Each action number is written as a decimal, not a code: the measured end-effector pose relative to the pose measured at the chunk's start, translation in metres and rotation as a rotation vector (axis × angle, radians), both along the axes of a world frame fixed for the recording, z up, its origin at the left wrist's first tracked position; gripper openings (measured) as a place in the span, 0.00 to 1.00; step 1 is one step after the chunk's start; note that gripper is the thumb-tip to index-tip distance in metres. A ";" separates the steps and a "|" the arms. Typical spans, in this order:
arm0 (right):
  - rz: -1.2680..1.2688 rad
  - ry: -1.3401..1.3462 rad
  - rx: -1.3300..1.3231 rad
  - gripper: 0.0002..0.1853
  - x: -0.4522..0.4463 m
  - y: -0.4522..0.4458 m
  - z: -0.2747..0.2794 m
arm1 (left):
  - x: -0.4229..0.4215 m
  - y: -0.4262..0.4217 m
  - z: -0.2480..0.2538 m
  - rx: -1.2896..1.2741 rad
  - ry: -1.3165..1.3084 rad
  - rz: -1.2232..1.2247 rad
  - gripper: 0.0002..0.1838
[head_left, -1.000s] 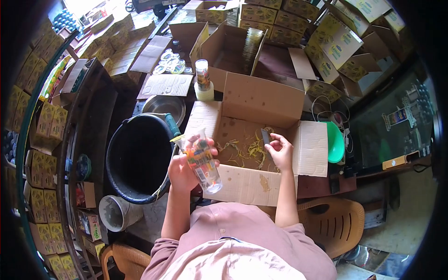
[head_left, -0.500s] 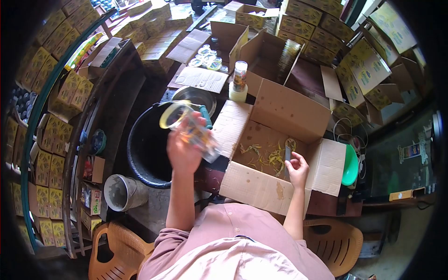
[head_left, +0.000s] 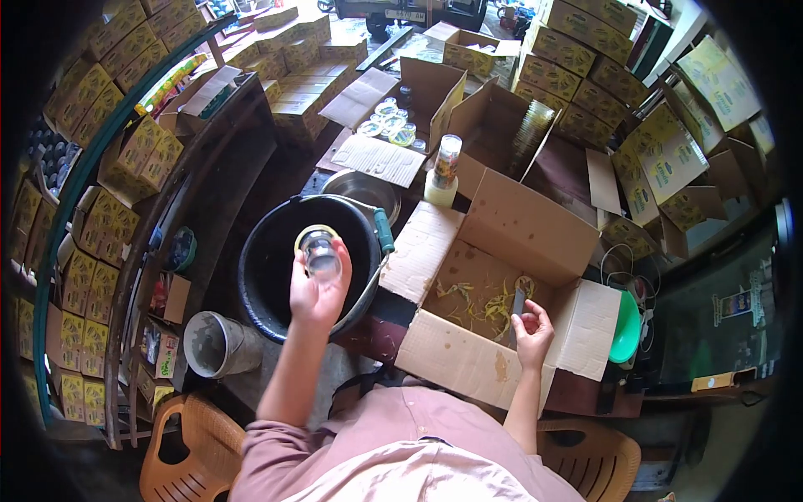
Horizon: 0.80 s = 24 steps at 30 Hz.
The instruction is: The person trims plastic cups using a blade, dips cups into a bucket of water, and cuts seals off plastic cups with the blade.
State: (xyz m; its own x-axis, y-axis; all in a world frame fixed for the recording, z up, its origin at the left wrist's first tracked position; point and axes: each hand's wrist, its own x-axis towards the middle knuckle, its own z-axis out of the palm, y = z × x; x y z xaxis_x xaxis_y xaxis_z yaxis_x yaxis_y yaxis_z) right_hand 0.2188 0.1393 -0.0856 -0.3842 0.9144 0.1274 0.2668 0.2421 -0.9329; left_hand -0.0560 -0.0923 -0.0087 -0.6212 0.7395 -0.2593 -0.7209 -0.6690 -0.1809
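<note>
My left hand point(head_left: 316, 293) is wrapped round a clear plastic cup point(head_left: 321, 258) with a yellow rim and holds it over the mouth of a black bucket point(head_left: 266, 289). The cup's end faces me, so its printed side is mostly hidden. My right hand point(head_left: 534, 333) pinches a thin grey blade point(head_left: 517, 311), which points away from me above an open cardboard box point(head_left: 456, 339). Yellow shreds point(head_left: 485, 305) lie scattered on the box's floor. Beyond the box's left flap, a printed cup point(head_left: 447, 159) stands on a pale stack point(head_left: 439, 192).
A metal basin point(head_left: 389, 201) sits behind the bucket, whose handle has a green grip point(head_left: 383, 230). Lidded cups point(head_left: 391, 124) lie on cardboard farther back. A grey pail point(head_left: 219, 343) stands at left, a green bowl point(head_left: 626, 326) at right. Stacked cartons surround the workspace.
My left hand has moved the cup left and down, from beside the box to over the bucket, turning it end-on. My right hand keeps its grip on the blade. The view has shifted slightly.
</note>
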 end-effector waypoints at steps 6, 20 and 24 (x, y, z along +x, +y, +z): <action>-0.004 0.025 -0.042 0.17 0.005 -0.002 -0.011 | -0.040 -0.002 0.051 -0.667 0.621 -0.527 0.25; -0.081 -0.111 -0.036 0.16 0.009 -0.015 -0.002 | -0.114 0.269 0.141 -1.685 3.037 -0.718 0.30; -0.123 -0.133 -0.066 0.17 0.010 -0.017 -0.003 | -0.115 0.351 0.093 -1.903 2.975 -1.458 0.28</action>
